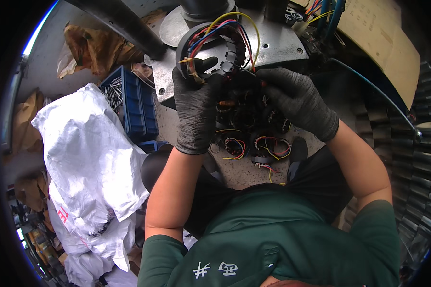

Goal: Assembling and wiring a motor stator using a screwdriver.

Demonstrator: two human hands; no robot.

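My left hand (196, 107), in a black-grey knitted glove, is closed around the lower side of a motor stator (184, 50). The stator is a metal ring with dark windings and toothed segments inside. Yellow, red, blue and black lead wires (246, 31) arch over its top and right side. My right hand (297, 95), gloved alike, is closed beside the ring's lower right. From its fingertips a thin, light rod-like piece (246, 71) points at the stator, with a small red spot near the fingers; its kind is unclear.
A metal machine plate (282, 48) with a round post stands ahead. More wired stators (234, 147) lie on the floor between my legs. On the left are a blue crate (139, 107) of metal parts and a white woven sack (88, 153). Cardboard (383, 43) and stacked metal pieces (424, 162) flank the right.
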